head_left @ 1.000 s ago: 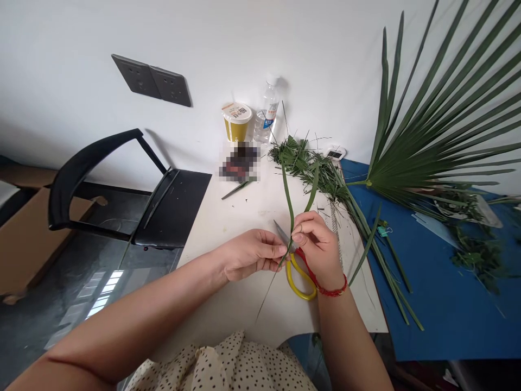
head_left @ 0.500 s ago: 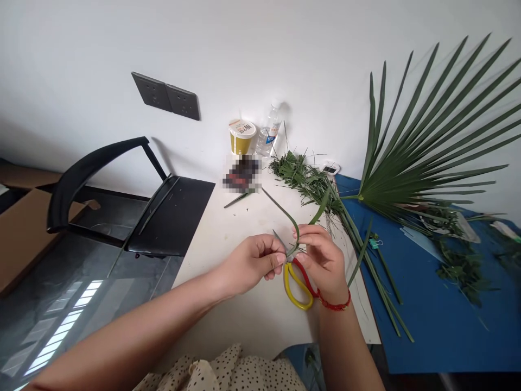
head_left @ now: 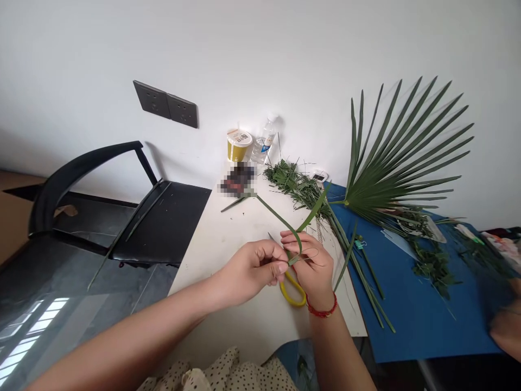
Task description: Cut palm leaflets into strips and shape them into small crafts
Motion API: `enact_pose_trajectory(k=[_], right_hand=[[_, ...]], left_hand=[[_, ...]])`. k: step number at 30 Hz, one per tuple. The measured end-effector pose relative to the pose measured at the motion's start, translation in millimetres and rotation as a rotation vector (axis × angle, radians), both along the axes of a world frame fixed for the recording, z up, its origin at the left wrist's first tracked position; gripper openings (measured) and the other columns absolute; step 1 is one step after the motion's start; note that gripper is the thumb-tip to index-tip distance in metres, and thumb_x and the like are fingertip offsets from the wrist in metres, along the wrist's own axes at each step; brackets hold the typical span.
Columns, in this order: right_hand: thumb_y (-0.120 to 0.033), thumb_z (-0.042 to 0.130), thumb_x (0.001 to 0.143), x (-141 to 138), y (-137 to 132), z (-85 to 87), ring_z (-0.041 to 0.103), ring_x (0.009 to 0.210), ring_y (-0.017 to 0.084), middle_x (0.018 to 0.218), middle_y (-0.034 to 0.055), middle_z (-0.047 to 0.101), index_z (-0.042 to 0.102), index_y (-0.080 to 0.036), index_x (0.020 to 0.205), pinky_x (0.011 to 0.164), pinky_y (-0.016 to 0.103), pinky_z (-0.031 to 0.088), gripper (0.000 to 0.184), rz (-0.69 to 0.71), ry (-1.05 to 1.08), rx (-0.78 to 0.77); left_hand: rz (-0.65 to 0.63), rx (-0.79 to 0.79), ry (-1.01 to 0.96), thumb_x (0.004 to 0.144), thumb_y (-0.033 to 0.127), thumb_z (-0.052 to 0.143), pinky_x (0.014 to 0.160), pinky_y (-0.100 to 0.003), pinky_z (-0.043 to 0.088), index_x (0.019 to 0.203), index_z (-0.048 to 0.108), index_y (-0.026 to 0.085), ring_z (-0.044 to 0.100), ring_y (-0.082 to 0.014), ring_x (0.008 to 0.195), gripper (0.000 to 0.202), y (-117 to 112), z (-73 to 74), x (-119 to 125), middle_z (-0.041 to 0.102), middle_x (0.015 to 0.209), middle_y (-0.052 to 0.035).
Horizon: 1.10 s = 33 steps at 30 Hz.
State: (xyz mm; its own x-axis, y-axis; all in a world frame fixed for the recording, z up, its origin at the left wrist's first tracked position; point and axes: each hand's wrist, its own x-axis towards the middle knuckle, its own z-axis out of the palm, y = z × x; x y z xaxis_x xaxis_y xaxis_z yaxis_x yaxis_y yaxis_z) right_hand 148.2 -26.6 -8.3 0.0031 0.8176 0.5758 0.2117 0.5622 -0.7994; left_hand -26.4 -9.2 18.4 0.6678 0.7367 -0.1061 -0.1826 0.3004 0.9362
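Far left, brown cardboard (head_left: 12,225) sat on the dark floor, behind a black chair (head_left: 169,231) with a curved armrest; a long thin green leaf piece (head_left: 147,213) lay across its seat. Above, a dark grey double socket plate (head_left: 166,104) was fixed to the white wall.

On the white table (head_left: 223,239), a dark slim leaf piece (head_left: 233,205) lay just beside a pixelated patch (head_left: 237,179), contents unreadable. Behind these stood a yellow paper cup (head_left: 239,147) with a white lid, and next to it a clear plastic bottle (head_left: 264,142).

The left hand (head_left: 252,271) was over the table near its front, thumb and index finger pinched on the lower end of a narrow green leaf strip (head_left: 280,220). The strip was up off the table between both hands, sloping up-left, curved at the bottom. Yellow-handled scissors (head_left: 296,297) lay below the hands, partly covered. The right hand (head_left: 315,271), red cord bracelet (head_left: 323,313) at the wrist, had fingers half curled against the strip; whether they gripped it, cannot tell.

Behind, a heap of shredded green leaves (head_left: 291,179) lay near a small white device (head_left: 319,176). Right, a green fan palm leaf (head_left: 378,184) leaned over the blue table (head_left: 407,320). At the right edge, another person's arm (head_left: 507,328), blurred.
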Motion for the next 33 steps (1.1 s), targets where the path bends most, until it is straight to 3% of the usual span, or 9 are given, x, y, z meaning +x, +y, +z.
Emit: enact_pose_trajectory(k=[4, 8, 11, 13, 16, 18, 22, 26, 33], right_hand=[[-0.004, 0.066, 0.084, -2.8, -1.0, -3.2, 0.07, 0.101, 0.025, 0.099, 0.0029, 0.073, 0.077, -0.033, 0.093, 0.091, 0.046, 0.056, 0.032, 0.03, 0.072, -0.139], [-0.022, 0.063, 0.089, 7.7, -2.5, 7.1, 0.066, 0.112, 0.029, 0.12, 0.0084, 0.068, 0.077, -0.027, 0.098, 0.096, 0.048, 0.053, 0.018, 0.134, 0.203, -0.374], [-0.045, 0.049, 0.095, 13.9, -3.5, 20.4, 0.062, 0.119, 0.032, 0.126, 0.0125, 0.064, 0.076, -0.021, 0.103, 0.098, 0.052, 0.051, 0.036, 0.221, 0.315, -0.49], [-0.047, 0.057, 0.091, 12.4, -4.4, 27.8, 0.058, 0.122, 0.031, 0.125, 0.0122, 0.064, 0.075, -0.02, 0.098, 0.102, 0.051, 0.048, 0.033, 0.218, 0.247, -0.517], [-0.029, 0.077, 0.078, 3.6, -6.3, 31.2, 0.061, 0.116, 0.027, 0.117, 0.0088, 0.065, 0.07, -0.02, 0.081, 0.1, 0.043, 0.049, 0.012, -0.012, 0.167, -0.464], [-0.027, 0.075, 0.08, -2.3, -8.4, 28.2, 0.063, 0.111, 0.025, 0.113, 0.0086, 0.066, 0.066, -0.019, 0.078, 0.095, 0.04, 0.051, 0.013, -0.23, 0.211, -0.392], [-0.037, 0.059, 0.094, -7.1, -16.4, 16.7, 0.061, 0.116, 0.025, 0.123, 0.0109, 0.066, 0.067, -0.021, 0.099, 0.095, 0.043, 0.051, 0.018, -0.475, 0.358, -0.305], [-0.043, 0.048, 0.099, -7.4, -26.6, 3.9, 0.061, 0.121, 0.026, 0.129, 0.011, 0.063, 0.065, -0.023, 0.096, 0.097, 0.047, 0.053, 0.027, -0.441, 0.556, -0.345], [-0.051, 0.048, 0.099, -10.2, -40.7, -14.5, 0.07, 0.104, 0.023, 0.115, 0.0104, 0.069, 0.066, -0.023, 0.103, 0.097, 0.047, 0.055, 0.034, -0.376, 0.741, -0.459]], left_hand=[[0.01, -0.069, -0.017, 0.081, 0.03, 0.067, 0.06, -0.027, 0.045, 0.076, 0.059, 0.016, 0.054, -0.0108, 0.058, 0.017, 2.2, 0.9, 0.0, 0.063, 0.068, -0.0004], [0.028, -0.051, 0.051, 0.08, 0.03, 0.067, 0.06, -0.029, 0.047, 0.077, 0.059, 0.016, 0.055, -0.012, 0.057, 0.016, 3.5, -1.0, 2.2, 0.064, 0.068, -0.0011], [0.056, 0.141, 0.171, 0.083, 0.027, 0.062, 0.059, -0.028, 0.045, 0.076, 0.059, 0.018, 0.055, -0.0129, 0.06, 0.012, 2.4, -5.3, 4.2, 0.061, 0.068, 0.0], [0.086, 0.332, 0.278, 0.085, 0.025, 0.058, 0.058, -0.027, 0.041, 0.074, 0.059, 0.019, 0.053, -0.0134, 0.06, 0.013, 1.1, -8.2, 5.4, 0.059, 0.066, 0.001], [0.157, 0.577, 0.44, 0.086, 0.021, 0.055, 0.058, -0.027, 0.037, 0.073, 0.059, 0.02, 0.051, -0.0137, 0.059, 0.014, 0.1, -10.0, 6.9, 0.059, 0.065, 0.0013], [0.218, 0.676, 0.51, 0.086, 0.018, 0.054, 0.06, -0.028, 0.037, 0.075, 0.06, 0.021, 0.051, -0.0146, 0.059, 0.013, 0.6, -10.2, 7.7, 0.061, 0.067, 0.0005], [0.313, 0.74, 0.574, 0.086, 0.018, 0.054, 0.062, -0.029, 0.039, 0.076, 0.062, 0.021, 0.055, -0.0171, 0.062, 0.013, 4.4, -12.9, 7.7, 0.062, 0.067, -0.0011], [0.403, 0.707, 0.564, 0.087, 0.02, 0.054, 0.063, -0.029, 0.04, 0.076, 0.064, 0.021, 0.056, -0.0173, 0.063, 0.014, 9.8, -21.2, 6.4, 0.064, 0.068, -0.0015], [0.411, 0.276, 0.339, 0.087, 0.035, 0.057, 0.058, -0.027, 0.044, 0.08, 0.061, 0.02, 0.06, -0.0165, 0.061, 0.018, 17.1, -39.1, 9.7, 0.062, 0.065, 0.0005]])
